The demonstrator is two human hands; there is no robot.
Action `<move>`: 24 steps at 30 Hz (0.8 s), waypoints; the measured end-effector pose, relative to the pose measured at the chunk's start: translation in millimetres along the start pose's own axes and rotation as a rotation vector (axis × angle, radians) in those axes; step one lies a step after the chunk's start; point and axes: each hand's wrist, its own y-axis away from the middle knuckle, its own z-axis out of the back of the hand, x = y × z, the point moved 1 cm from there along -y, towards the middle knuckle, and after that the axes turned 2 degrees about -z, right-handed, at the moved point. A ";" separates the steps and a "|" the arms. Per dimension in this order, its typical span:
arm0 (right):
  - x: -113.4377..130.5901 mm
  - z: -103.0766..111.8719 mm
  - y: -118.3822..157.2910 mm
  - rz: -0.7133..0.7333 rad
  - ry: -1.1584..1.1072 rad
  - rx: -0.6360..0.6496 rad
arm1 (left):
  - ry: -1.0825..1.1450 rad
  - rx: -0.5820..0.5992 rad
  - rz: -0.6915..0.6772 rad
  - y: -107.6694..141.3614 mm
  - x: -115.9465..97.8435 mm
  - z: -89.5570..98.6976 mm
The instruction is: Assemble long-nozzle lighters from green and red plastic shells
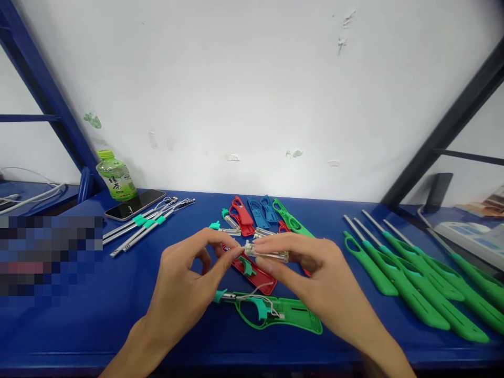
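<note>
My right hand point(318, 270) holds a clear plastic lighter fuel tank point(280, 256) lengthwise between thumb and fingers, its pale valve end pointing left. At that end, the thumb and forefinger of my left hand point(185, 278) are pinched together; whatever they grip is too small to make out. Below both hands lies an open green lighter shell half point(301, 315), with a teal trigger point(260, 306), thin white wires and the base of a metal rod in it. Partly hidden behind my fingers is a red shell half point(262, 277) with a teal piece on it.
Red point(243, 215), blue point(259, 212) and green point(293, 220) shell parts lie farther back. Several finished-looking green lighters point(409, 286) rest at right. Metal rods with wires point(145, 228), a phone point(136, 205) and a green-capped bottle point(117, 176) are at left. A white wall stands behind.
</note>
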 end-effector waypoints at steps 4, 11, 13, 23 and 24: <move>-4.1 -8.1 -1.1 -0.006 -0.084 -0.035 | -0.013 -0.046 -0.016 2.8 -0.8 1.2; -4.0 -16.3 -0.9 -0.035 -0.138 -0.035 | -0.031 -0.105 -0.127 4.9 -4.6 0.1; -2.9 -16.5 -0.6 -0.032 -0.136 -0.028 | -0.050 -0.107 -0.157 6.0 -4.6 0.4; -2.3 -20.4 1.3 -0.024 -0.096 0.035 | -0.164 -0.107 -0.279 8.5 -5.0 1.4; -3.1 -21.0 1.1 -0.026 -0.095 0.049 | -0.164 -0.108 -0.282 8.7 -4.6 1.2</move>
